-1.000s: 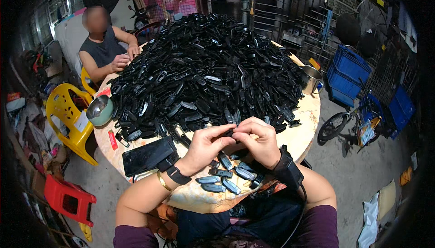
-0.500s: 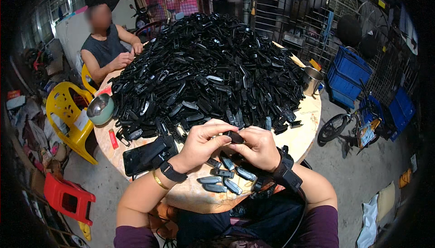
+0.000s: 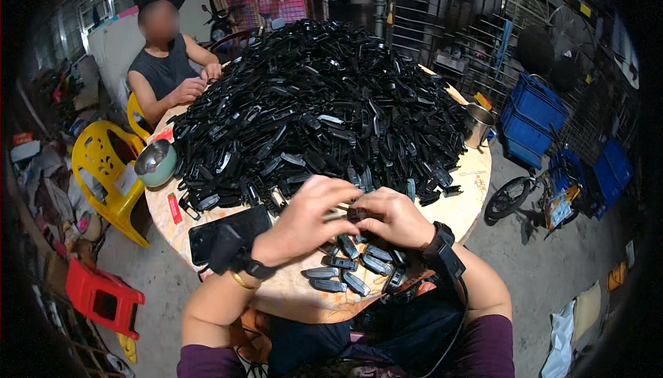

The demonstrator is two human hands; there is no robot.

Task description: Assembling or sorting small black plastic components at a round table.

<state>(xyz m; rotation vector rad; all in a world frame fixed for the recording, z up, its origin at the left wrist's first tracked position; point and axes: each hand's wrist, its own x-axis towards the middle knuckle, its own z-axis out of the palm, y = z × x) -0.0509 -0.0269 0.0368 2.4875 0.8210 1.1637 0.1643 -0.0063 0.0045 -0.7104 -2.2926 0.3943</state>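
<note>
Over the near part of the table, my right hand (image 3: 395,216) grips a small black plastic piece (image 3: 356,213) between thumb and fingers. Beside it my left hand (image 3: 304,219), blurred by motion, has its thumb and fingers apart around the piece's left side; whether it touches the piece is unclear. Below both hands lie several elongated black casings (image 3: 340,262) with grey-blue glossy faces, loosely grouped. Just beyond the hands rises a large heap of similar black plastic parts (image 3: 324,115).
The round table (image 3: 476,171) carries a dark flat tablet-like device (image 3: 231,231), a bowl (image 3: 156,162) and a metal mug (image 3: 478,124). A person (image 3: 166,67) sits at the far left. Around stand a yellow chair (image 3: 103,164), a red stool (image 3: 103,298) and blue crates (image 3: 532,115).
My left hand has loosened from the black piece, its fingers spreading and lifting slightly left. The right hand keeps hold of the piece. Another casing shows under the right hand.
</note>
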